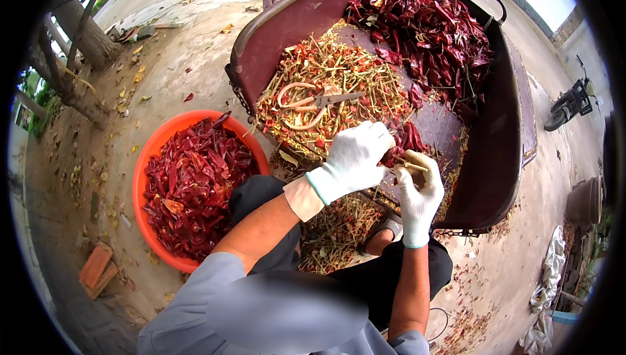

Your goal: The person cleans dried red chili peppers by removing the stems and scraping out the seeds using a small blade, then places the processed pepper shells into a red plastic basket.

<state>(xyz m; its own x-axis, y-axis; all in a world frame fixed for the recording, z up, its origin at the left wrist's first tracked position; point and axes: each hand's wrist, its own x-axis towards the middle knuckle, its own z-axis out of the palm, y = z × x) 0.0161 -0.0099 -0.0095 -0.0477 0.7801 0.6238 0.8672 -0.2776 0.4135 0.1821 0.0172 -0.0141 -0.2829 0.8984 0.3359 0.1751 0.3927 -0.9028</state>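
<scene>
Both my hands wear white knit gloves and meet over the near edge of a dark red cart bed (251, 48). My left hand (355, 159) is closed, its fingers bent over a dark red dried chili pepper (393, 156), partly hidden by the glove. Just to the right, my right hand (420, 192) pinches a pale chili stem (415, 166) between thumb and fingers. Scissors (319, 102) with tan-wrapped handles lie beyond my left hand on a heap of cut stems (362, 71). Whole dried chilies (427, 29) are piled at the cart's far right.
An orange basin (140, 182) full of red chili pods (189, 192) stands on the ground at my left. More stems (339, 234) lie below the cart between my legs. Bricks (98, 267) sit at lower left, tree trunks (85, 22) behind. A parked two-wheeler (574, 104) is at far right.
</scene>
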